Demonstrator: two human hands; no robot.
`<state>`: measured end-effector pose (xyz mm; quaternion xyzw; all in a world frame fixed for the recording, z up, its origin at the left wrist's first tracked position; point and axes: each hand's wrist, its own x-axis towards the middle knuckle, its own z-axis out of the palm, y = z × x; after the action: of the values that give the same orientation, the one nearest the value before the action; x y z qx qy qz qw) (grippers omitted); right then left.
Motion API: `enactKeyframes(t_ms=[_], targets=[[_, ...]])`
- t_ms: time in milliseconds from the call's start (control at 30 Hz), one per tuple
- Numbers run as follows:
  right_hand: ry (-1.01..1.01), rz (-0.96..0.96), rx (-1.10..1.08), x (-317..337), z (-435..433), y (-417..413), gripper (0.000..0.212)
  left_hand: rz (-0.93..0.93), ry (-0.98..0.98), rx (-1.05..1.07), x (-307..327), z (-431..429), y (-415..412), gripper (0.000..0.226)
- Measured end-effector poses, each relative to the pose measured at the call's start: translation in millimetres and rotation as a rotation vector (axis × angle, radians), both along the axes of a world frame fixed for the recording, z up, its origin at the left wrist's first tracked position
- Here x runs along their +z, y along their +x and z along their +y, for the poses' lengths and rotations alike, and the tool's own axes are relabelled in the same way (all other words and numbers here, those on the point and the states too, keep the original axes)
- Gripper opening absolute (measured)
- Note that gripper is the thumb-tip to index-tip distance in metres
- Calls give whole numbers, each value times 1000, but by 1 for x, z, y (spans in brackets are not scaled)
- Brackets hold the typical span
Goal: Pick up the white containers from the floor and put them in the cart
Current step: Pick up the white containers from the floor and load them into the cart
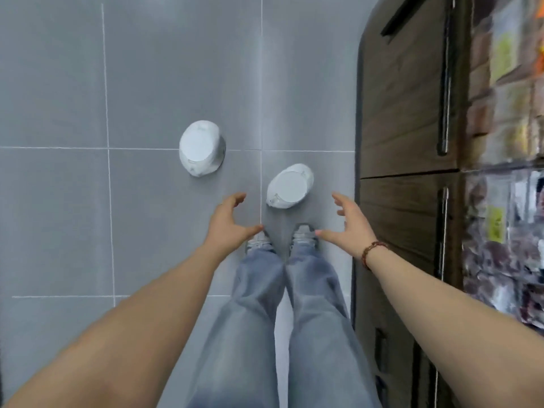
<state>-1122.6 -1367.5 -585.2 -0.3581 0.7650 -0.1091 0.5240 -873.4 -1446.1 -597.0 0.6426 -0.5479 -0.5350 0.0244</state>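
Faded blue denim filled the lower middle of the view: the person's jeans [282, 334] ran straight down to a pair of grey sneakers [303, 235] planted on the grey tiled floor [147, 83], toes side by side near a white grout line.

Both bare forearms stretched down from the bottom corners. The left hand [228, 222] hung above the floor with fingers spread and curled, holding nothing. The right hand [347, 222] was likewise spread wide and empty, thumb pointing inward toward the shoes, and a beaded reddish-brown bracelet [372, 253] circled its wrist.

Just beyond the toes, between the two hands but touched by neither, stood the nearer white container [290, 186], round with a flat lid. It sat on the floor just right of the grout line. Its side carried faint grey markings too blurred to read.

Farther off and to the left, well apart from the hands, the second white container [202, 148] rested on the tiles, straddling a cross seam; its markings were equally unreadable.

Along the right edge rose a dark brown wooden cabinet [406, 113] with long metal handles [446, 83]. Beyond it, shelves of packaged goods [506, 142] showed yellow labels, but motion blur left no legible writing.
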Motion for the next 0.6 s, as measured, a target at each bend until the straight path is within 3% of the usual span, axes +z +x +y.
enactKeyframes(t_ms=[233, 433, 600], targets=[[-42, 163, 538, -125, -90, -39, 107, -41, 70, 26, -127, -10, -39, 95], [-48, 294, 932, -230, -106, -52, 124, -64, 63, -73, -233, -3, -52, 118], [-128, 328, 1093, -292, -104, -57, 137, -77, 49, -191, -304, 10, -53, 119]])
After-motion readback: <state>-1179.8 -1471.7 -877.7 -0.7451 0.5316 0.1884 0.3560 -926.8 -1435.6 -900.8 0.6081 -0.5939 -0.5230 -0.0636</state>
